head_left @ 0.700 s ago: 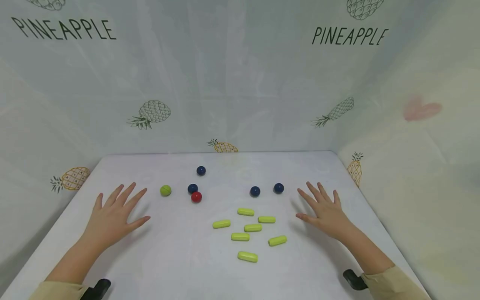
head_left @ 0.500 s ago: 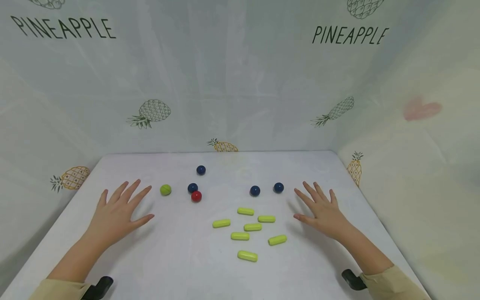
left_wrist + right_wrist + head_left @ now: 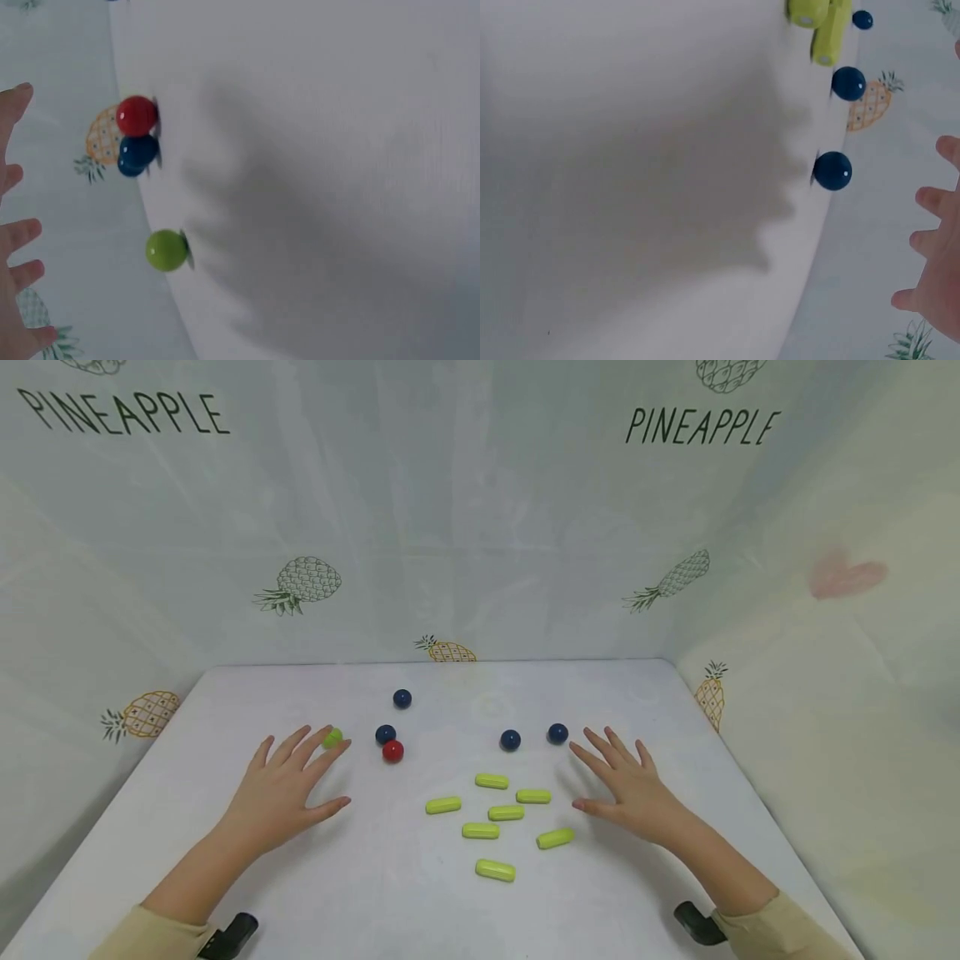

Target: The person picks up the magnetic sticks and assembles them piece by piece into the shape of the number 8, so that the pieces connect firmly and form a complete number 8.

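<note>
"PINEAPPLE" backdrop (image 3: 701,428), left hand (image 3: 281,789) above green ball (image 3: 333,737)

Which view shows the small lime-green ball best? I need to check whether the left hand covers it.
The left wrist view: the small lime-green ball shows whole, apart from the fingers. The head view shows it partly hidden behind the left hand; the right wrist view misses it.

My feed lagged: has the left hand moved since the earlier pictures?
Yes. The left hand has slid right and forward, toward the red ball; its fingertips now reach the green ball.
</note>
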### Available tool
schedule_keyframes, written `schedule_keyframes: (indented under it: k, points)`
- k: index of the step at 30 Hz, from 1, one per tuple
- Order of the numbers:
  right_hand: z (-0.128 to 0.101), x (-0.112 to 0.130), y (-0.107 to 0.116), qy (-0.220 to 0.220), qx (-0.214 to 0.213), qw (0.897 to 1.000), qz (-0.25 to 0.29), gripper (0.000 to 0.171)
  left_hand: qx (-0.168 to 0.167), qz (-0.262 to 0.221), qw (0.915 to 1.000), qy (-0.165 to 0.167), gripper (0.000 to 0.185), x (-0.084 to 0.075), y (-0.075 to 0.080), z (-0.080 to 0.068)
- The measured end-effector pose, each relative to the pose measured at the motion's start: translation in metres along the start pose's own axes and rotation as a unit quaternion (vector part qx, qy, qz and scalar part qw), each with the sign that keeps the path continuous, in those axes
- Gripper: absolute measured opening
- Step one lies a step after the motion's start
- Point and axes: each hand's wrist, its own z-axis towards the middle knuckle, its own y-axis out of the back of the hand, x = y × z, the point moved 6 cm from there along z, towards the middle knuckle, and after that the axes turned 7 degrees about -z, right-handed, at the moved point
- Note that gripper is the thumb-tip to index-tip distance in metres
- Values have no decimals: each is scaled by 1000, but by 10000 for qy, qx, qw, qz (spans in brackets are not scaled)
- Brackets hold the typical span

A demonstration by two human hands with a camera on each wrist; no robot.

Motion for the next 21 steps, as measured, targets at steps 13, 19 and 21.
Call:
schedule_keyframes:
  k: [13, 19, 21]
  points:
    - [2, 27, 6, 221, 166, 9986, 461, 84, 290, -239, 9987, -349, 75, -38, -11, 12]
    - [1, 43, 5, 621, 76, 9958, 663, 85, 189, -517, 9971, -518, 73, -58, -5, 16]
    - [1, 48, 5, 806, 17, 9942, 710, 84, 155, -575, 9965, -585, 72, -65, -3, 17]
